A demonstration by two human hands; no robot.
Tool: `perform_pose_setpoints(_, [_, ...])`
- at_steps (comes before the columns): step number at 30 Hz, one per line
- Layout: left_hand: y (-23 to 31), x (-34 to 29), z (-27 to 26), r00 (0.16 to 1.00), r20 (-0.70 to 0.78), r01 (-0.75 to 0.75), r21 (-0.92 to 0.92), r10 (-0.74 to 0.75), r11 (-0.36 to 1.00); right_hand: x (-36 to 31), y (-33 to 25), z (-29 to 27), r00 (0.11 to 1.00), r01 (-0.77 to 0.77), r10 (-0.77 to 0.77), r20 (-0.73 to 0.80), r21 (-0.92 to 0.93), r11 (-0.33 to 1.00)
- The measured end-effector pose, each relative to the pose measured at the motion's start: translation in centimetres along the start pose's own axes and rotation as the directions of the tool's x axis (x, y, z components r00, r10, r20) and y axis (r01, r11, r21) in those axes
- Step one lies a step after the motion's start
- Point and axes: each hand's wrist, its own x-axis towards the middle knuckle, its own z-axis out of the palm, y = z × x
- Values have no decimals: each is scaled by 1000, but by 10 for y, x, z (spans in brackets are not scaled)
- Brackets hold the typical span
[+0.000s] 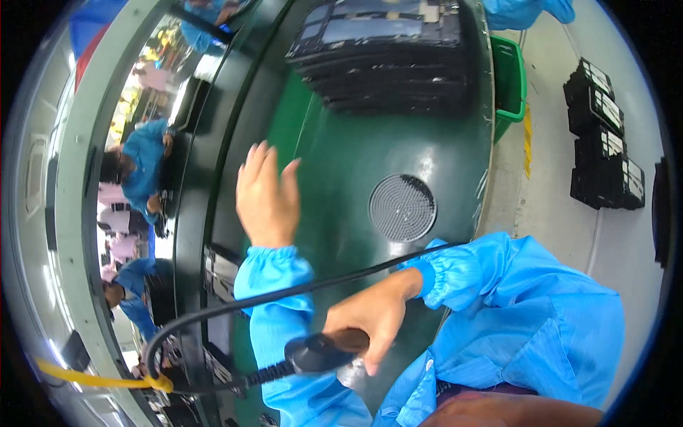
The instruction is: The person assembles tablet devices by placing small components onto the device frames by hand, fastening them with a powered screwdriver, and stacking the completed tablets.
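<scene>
My right hand [376,313] is wrapped round a black corded hand tool [313,352], held above the near part of the green work surface. Its working end is hidden, so the exact kind does not show. From the tool a thick black cable [313,286] loops back and passes over my left sleeve to the right. My left hand [267,203] reaches out over the bench with fingers spread, holding nothing. To its right lies a round grey dish [403,208] with a fine grid of pockets, dark toward its upper right.
Flat black panels [398,71] are stacked at the far end of the bench. A green bin [509,85] stands off the right edge. More black units [605,142] are piled on the floor. A yellow tie [160,383] holds the cable. Other people in blue work across the line.
</scene>
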Motion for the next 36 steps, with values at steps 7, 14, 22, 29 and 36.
perform_pose_setpoints(7, [156,133,48,885,-275,-432,-179,377,884,-25,-6,-27,961,-121,77,265,156,980])
perform_pose_setpoints(14, [136,172,16,861,231,-398,-252,454,882,-9,-12,-23,941,-114,69,331,121,986])
perform_pose_setpoints(22, [81,155,-34,882,-241,-426,-36,406,904,-5,-10,-18,941,-78,27,336,137,987])
perform_pose_setpoints(29, [36,28,-83,937,-323,-99,117,133,988,-35,-25,-35,995,13,-20,101,73,997])
perform_pose_setpoints(36, [50,-157,-89,990,-111,96,42,-91,995,-67,-74,-52,658,-57,-230,-716,-353,934])
